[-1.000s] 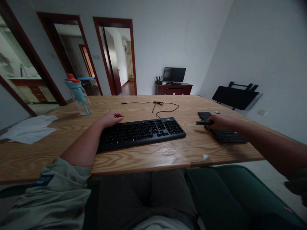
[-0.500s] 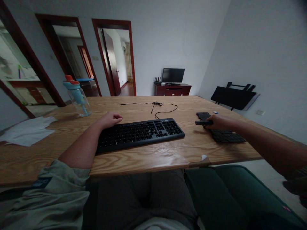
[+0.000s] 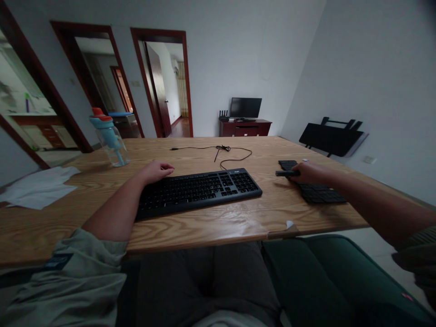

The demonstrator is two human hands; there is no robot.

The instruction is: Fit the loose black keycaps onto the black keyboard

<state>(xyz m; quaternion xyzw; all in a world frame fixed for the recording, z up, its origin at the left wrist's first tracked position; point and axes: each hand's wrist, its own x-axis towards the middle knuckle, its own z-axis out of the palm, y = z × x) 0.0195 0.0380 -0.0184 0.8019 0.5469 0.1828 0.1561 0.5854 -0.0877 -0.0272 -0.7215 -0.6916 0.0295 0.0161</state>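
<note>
A black keyboard (image 3: 200,190) lies across the middle of the wooden table (image 3: 218,225). My left hand (image 3: 156,170) rests loosely curled on the table at the keyboard's far left corner, holding nothing. Over at the right, my right hand (image 3: 308,173) is closed on a small dark bar-shaped object (image 3: 283,173), just above a second black key panel (image 3: 315,190) that lies on the table. The keyboard's thin black cable (image 3: 225,152) trails in loops toward the far edge.
A clear bottle with a blue and orange lid (image 3: 109,138) stands at the far left. White paper sheets (image 3: 37,188) lie at the left edge. A folded black table (image 3: 332,136) leans on the right wall. A green seat (image 3: 327,277) is beside my legs.
My right hand and the dark object have shifted very slightly left and away; the view has drifted a little. My left hand stays put.
</note>
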